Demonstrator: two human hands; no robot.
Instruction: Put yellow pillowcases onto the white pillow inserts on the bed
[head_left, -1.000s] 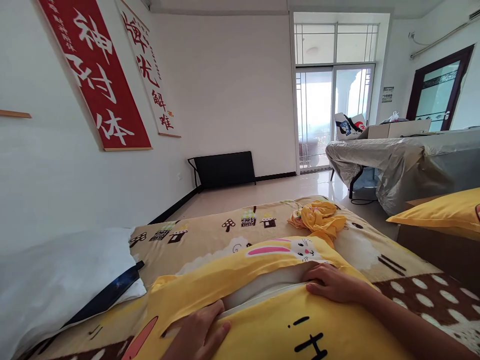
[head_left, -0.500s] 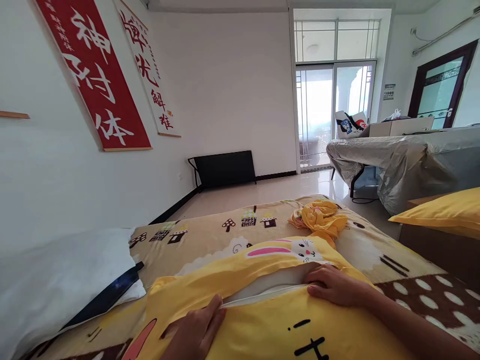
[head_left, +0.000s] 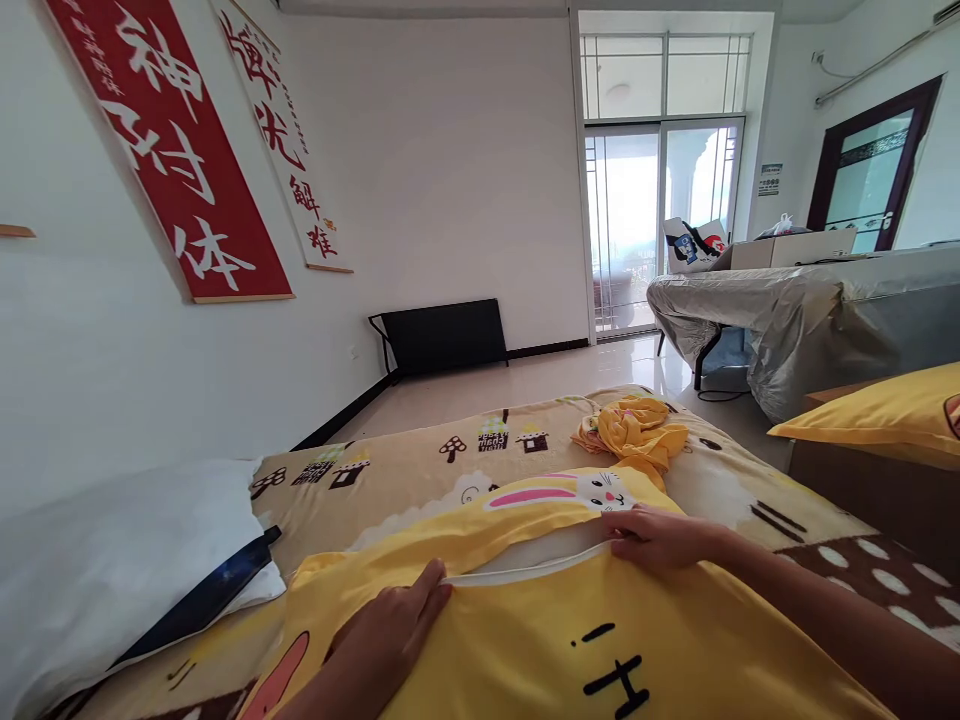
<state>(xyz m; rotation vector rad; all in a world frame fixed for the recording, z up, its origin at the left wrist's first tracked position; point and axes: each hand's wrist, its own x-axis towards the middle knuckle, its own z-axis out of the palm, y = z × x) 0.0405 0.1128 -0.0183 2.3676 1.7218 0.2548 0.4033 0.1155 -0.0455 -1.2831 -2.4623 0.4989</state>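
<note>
A yellow pillowcase (head_left: 525,640) with a printed rabbit and dark lettering lies before me on the bed. Its opening runs crosswise, and a white pillow (head_left: 544,548) shows in the gap. My left hand (head_left: 394,625) pinches the near edge of the opening at its left end, thumb on top. Further right, my right hand (head_left: 656,535) has its fingers closed on the same near edge, just below the rabbit's face. The edge between both hands is lifted and pulled taut, with its pale inside showing. Some fingertips are hidden under the cloth.
A patterned blanket (head_left: 405,470) covers the bed. Crumpled yellow cloth (head_left: 637,430) lies at its far side. To the left is a white pillow with a dark band (head_left: 150,540); at right, another yellow pillow (head_left: 885,415). Beyond stands a plastic-covered table (head_left: 787,300).
Both hands have raised the near edge of the pillowcase opening and drawn it tight. My right hand's fingers have closed on the edge. The view has shifted slightly.
</note>
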